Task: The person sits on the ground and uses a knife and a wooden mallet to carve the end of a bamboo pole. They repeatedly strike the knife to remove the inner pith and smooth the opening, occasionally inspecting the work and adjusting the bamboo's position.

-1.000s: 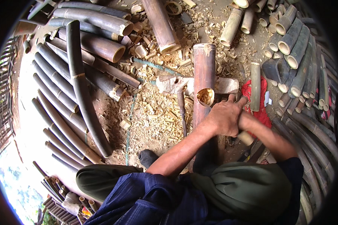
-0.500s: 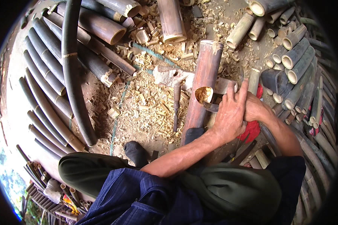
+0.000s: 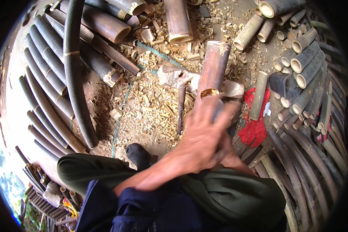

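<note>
A thick reddish-brown bamboo tube [image 3: 214, 63] lies pointing away from me, with a hole [image 3: 209, 92] cut in its side and pale chips in it. Over the tube's near part is my left hand [image 3: 201, 135], smeared by motion, its fingers stretched forward and apart. Beneath and beside it, my right hand [image 3: 230, 152] is mostly covered; it seems closed round a knife whose handle is hidden. A greyish bit of the knife's blade [image 3: 218, 110] shows between the fingers, close to the hole. Under the tube's middle lies a pale block [image 3: 179, 78].
Left of the tube lies a slim chisel-like tool [image 3: 181, 106] among wood shavings [image 3: 150, 118]. Long dark bamboo poles [image 3: 75, 77] are on the left; cut tubes [image 3: 307, 63] are stacked right. A red cloth [image 3: 253, 133] lies under a short bamboo piece [image 3: 258, 94]. My socked foot [image 3: 138, 154] is nearby.
Both hands have come left and toward me, from right of the hole to over the tube's near part. The curved blade, plain at the hole before, is now mostly covered. The red cloth shows more.
</note>
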Demonstrator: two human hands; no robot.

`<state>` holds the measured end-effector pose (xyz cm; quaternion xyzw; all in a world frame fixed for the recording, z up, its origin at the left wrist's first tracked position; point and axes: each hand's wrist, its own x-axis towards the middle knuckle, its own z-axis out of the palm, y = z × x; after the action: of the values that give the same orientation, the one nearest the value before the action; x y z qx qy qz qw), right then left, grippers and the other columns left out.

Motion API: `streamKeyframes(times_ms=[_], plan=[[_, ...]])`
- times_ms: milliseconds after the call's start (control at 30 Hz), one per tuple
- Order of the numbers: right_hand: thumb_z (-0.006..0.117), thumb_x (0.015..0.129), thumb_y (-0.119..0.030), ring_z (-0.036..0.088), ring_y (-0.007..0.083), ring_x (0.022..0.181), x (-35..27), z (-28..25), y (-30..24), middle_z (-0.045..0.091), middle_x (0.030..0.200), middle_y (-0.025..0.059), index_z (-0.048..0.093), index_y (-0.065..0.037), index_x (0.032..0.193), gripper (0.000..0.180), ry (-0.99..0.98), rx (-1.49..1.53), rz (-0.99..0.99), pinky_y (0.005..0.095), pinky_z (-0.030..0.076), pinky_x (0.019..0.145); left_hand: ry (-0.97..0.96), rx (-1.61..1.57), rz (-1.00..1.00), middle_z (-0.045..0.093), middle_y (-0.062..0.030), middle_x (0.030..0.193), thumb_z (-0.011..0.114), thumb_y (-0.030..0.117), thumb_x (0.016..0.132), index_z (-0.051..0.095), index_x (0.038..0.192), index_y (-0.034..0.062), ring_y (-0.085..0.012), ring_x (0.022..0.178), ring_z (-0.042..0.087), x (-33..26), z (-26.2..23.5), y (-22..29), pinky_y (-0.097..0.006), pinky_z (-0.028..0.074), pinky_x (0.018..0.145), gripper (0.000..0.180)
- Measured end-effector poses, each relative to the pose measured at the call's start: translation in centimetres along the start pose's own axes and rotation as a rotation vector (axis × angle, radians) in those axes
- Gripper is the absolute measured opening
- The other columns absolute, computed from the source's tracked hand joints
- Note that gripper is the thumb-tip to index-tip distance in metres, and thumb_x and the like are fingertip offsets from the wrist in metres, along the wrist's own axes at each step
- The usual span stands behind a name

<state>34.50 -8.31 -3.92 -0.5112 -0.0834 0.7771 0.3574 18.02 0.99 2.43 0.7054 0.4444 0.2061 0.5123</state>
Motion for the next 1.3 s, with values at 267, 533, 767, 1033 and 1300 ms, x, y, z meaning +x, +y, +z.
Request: streamKeyframes(times_ms=[267, 533, 767, 1033, 1300], plan=[[0.051, 0.107, -0.030, 0.068, 0.0235, 0.106, 2.2, 1.2, -0.3, 0.068, 0.113, 0.0118, 0.061, -0.003, 0.119, 0.030, -0.092, 0.282, 0.202, 0.0442, 0.056, 0.092, -0.300, 0.466, -0.330, 0.063, -0.0164, 0.090, 0.074, 0.012, 0.079, 0.049, 0.109, 0.0007, -0.0354, 0.078, 0.069, -7.4, -2.4, -3.8, -0.047, 0.057, 0.071, 0.040], [0.055, 0.105, -0.029, 0.072, 0.0272, 0.101, 5.3, 3.2, -1.9, 0.073, 0.109, 0.0158, 0.066, 0.002, 0.114, 0.035, -0.096, 0.482, 0.194, 0.0459, 0.060, 0.093, -0.708, 0.613, -0.255, 0.074, -0.0204, 0.084, 0.068, 0.011, 0.073, 0.075, 0.082, 0.0017, -0.0361, 0.084, 0.075, 5.3, -10.5, -4.1, -0.046, 0.059, 0.078, 0.014], [0.067, 0.095, -0.035, 0.064, 0.0193, 0.055, 4.2, 0.5, -1.3, 0.069, 0.075, 0.0075, 0.069, -0.002, 0.091, 0.033, 0.149, -0.092, 0.245, 0.0355, 0.057, 0.053, -0.429, 0.044, -0.661, 0.071, -0.0302, 0.088, 0.076, 0.020, 0.081, 0.063, 0.104, -0.0051, -0.0426, 0.087, 0.073, -5.2, 0.1, -5.2, -0.051, 0.059, 0.076, 0.037], [0.073, 0.093, -0.053, 0.061, 0.0249, 0.070, -3.9, -10.7, -6.9, 0.064, 0.078, 0.0088, 0.068, -0.004, 0.093, 0.050, 0.571, -0.904, -0.370, 0.0434, 0.049, 0.069, 0.278, -0.130, -0.633, 0.069, -0.0194, 0.115, 0.075, 0.020, 0.091, 0.055, 0.133, -0.0080, -0.0247, 0.102, 0.068, -5.7, 4.4, -9.5, -0.039, 0.055, 0.092, 0.054], [0.060, 0.085, -0.079, 0.066, 0.0436, 0.112, -7.1, -27.6, -0.8, 0.070, 0.116, 0.0261, 0.070, -0.002, 0.108, 0.080, 1.091, -1.397, 0.199, 0.0537, 0.050, 0.094, 0.371, -0.189, -0.615, 0.073, -0.0148, 0.101, 0.079, 0.020, 0.092, 0.067, 0.118, -0.0059, -0.0219, 0.088, 0.068, -0.8, 9.9, -16.9, -0.037, 0.056, 0.081, 0.039]])
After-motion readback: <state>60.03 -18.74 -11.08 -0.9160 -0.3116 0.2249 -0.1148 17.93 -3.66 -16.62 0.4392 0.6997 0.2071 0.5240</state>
